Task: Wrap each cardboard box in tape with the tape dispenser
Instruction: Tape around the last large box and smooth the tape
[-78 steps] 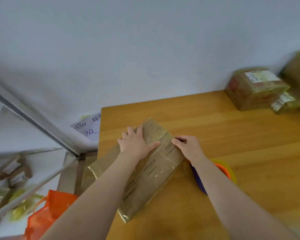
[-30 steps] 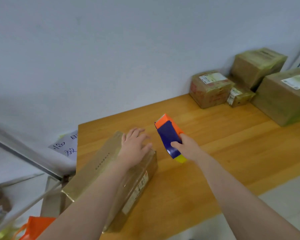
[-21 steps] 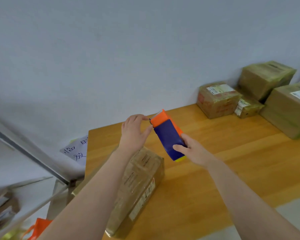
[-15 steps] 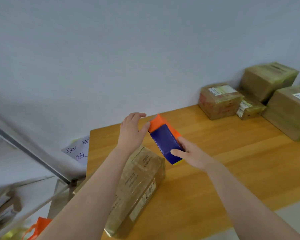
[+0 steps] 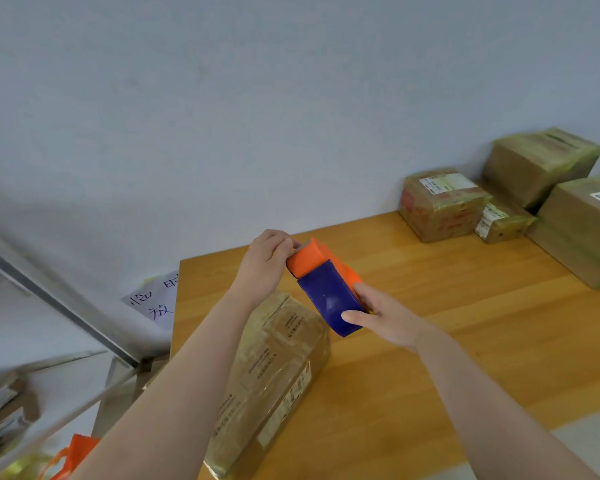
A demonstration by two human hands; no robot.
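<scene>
A long cardboard box (image 5: 278,372) wrapped in glossy tape lies on the wooden table (image 5: 430,341) near its left edge, partly under my left forearm. Above it my right hand (image 5: 385,320) grips the lower end of an orange and blue tape dispenser (image 5: 326,289), held tilted in the air. My left hand (image 5: 265,265) pinches at the dispenser's orange top end, where the tape end sits; the tape itself is hard to make out.
Several taped cardboard boxes (image 5: 444,202) stand against the wall at the table's back right, the largest (image 5: 582,230) at the right edge. A paper sign (image 5: 156,299) hangs left of the table. A metal shelf (image 5: 49,341) and an orange bag (image 5: 70,459) are at lower left.
My right hand picked up the dispenser and raised it over the box. My left hand left the box top and now pinches at the dispenser's orange end.
</scene>
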